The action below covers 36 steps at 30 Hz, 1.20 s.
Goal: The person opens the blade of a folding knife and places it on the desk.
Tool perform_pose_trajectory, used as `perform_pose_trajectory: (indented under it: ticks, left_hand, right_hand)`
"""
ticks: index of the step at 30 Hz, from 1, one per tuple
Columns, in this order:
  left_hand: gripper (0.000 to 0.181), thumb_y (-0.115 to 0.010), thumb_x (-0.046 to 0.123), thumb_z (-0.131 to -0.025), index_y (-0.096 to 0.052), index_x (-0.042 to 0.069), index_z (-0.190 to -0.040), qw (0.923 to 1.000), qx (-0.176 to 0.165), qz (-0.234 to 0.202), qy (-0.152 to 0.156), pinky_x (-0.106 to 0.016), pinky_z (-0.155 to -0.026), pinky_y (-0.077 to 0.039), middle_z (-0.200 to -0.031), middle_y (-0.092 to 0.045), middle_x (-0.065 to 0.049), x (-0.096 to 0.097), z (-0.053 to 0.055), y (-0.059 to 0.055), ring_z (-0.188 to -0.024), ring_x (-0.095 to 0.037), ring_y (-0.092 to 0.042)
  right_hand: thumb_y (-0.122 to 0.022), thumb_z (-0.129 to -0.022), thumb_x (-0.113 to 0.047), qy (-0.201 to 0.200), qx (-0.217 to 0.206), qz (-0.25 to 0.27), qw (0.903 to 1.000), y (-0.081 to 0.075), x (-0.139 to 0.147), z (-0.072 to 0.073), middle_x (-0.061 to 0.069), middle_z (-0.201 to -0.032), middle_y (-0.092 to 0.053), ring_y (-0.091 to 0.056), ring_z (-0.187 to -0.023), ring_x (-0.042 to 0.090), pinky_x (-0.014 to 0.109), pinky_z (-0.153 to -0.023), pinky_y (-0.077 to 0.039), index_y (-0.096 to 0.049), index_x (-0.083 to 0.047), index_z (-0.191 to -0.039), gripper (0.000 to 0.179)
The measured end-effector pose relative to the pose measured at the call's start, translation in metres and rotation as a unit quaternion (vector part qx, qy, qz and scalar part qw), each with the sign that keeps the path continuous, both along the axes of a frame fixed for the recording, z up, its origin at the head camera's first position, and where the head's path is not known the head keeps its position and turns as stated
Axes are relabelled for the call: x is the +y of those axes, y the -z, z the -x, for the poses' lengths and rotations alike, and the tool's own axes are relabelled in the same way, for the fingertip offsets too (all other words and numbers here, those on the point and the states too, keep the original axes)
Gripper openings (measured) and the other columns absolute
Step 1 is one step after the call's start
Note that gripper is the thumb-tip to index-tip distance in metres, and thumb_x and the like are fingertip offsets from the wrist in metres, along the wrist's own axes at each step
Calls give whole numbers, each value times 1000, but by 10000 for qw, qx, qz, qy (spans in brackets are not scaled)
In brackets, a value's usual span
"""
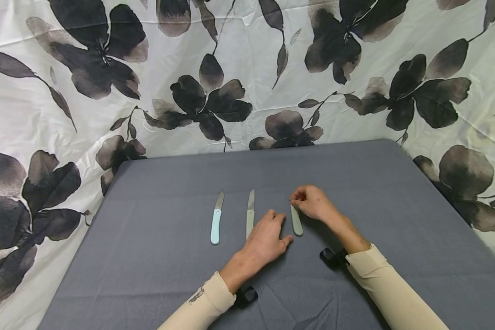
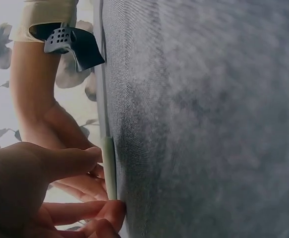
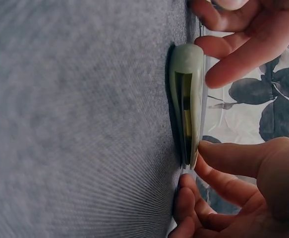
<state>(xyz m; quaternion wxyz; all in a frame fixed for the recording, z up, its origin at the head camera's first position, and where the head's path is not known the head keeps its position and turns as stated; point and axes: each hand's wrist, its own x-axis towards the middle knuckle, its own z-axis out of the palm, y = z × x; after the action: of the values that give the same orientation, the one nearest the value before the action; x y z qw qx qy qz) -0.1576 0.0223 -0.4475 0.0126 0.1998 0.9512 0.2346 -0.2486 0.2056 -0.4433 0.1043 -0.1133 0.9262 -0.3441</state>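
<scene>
A folding knife with a pale green handle point(image 1: 296, 222) lies on the grey cloth, and a long slot shows along its handle in the right wrist view. My right hand point(image 1: 313, 202) pinches the handle's far, narrower end, with the thumb on its edge; any blade there is hidden behind the fingers. Just left of the same handle is my left hand point(image 1: 268, 234), fingers and thumb loosely spread, the tips close to its rounded end. Beneath the left hand lies a second green-handled knife point(image 1: 250, 217), blade pointing away, its lower handle partly covered.
Further left lies a knife with a light blue handle point(image 1: 216, 227), its blade also pointing away. The grey cloth point(image 1: 148, 256) covers the table, whose back edge meets a white curtain point(image 1: 247, 46) with dark flowers. Each wrist carries a black camera mount.
</scene>
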Motion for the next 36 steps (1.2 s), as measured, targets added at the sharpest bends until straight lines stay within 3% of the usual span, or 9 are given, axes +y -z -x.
perform_pose_trajectory:
  ticks: [7, 13, 22, 25, 28, 32, 36]
  left_hand:
    - [61, -80, 32, -94, -60, 1, -142, 9993, -354, -28, -72, -37, -94, -55, -126, -60, -14, 2, 4, -1, -106, -25, -64]
    - [59, -81, 30, -92, -61, 5, -141, 9992, -377, 75, -140, -35, -87, -56, -121, -59, -12, 6, 8, 3, -100, -23, -62]
    - [61, -77, 29, -95, -57, 8, -149, 9980, -627, -53, -68, -34, -89, -55, -130, -56, -12, 7, 5, 2, -104, -22, -61]
    - [62, -76, 28, -96, -55, 7, -151, 9977, -653, -201, -45, -34, -89, -56, -129, -57, -12, 4, 2, 1, -102, -22, -62]
    - [61, -76, 26, -96, -55, 9, -150, 9971, -625, -443, 13, -30, -80, -54, -121, -59, -11, 1, 0, -2, -91, -17, -61]
    - [56, -77, 19, -95, -56, 11, -146, 9932, -616, -986, 96, -20, -71, -49, -112, -61, -8, -3, -3, -3, -83, -10, -60]
    - [58, -78, 13, -94, -54, 9, -147, 9878, -534, -1456, 132, -16, -71, -48, -111, -64, -7, -5, -4, -1, -85, -10, -62]
  right_hand:
    - [-66, -101, -13, 90, 23, -13, 10000, -2, -2, -3, 12, -88, -69, -58, -73, 18, 29, -64, -46, -74, -1, -102, 14]
    - [-67, -101, -16, 198, -40, -100, 9997, -1, -1, -7, 10, -86, -67, -56, -70, 17, 29, -63, -44, -74, -4, -99, 14]
    - [-66, -102, -18, 135, -48, 64, 9999, 0, 1, -13, 11, -91, -69, -59, -73, 18, 30, -64, -46, -74, -5, -102, 16]
    - [-64, -103, -19, 150, 98, 236, 9996, 0, 1, -18, 13, -97, -70, -61, -79, 20, 31, -66, -48, -74, -5, -105, 17]
    - [-63, -104, -19, 193, 167, 475, 9985, -1, 2, -25, 16, -103, -70, -63, -82, 22, 32, -67, -50, -72, -4, -113, 19]
    - [-62, -105, -20, 261, -17, 928, 9953, -3, 2, -34, 20, -106, -70, -68, -80, 24, 35, -66, -54, -66, -3, -127, 27]
    - [-61, -105, -16, 306, -283, 1631, 9857, -4, -1, -42, 24, -108, -69, -72, -83, 25, 39, -72, -61, -58, 0, -138, 36]
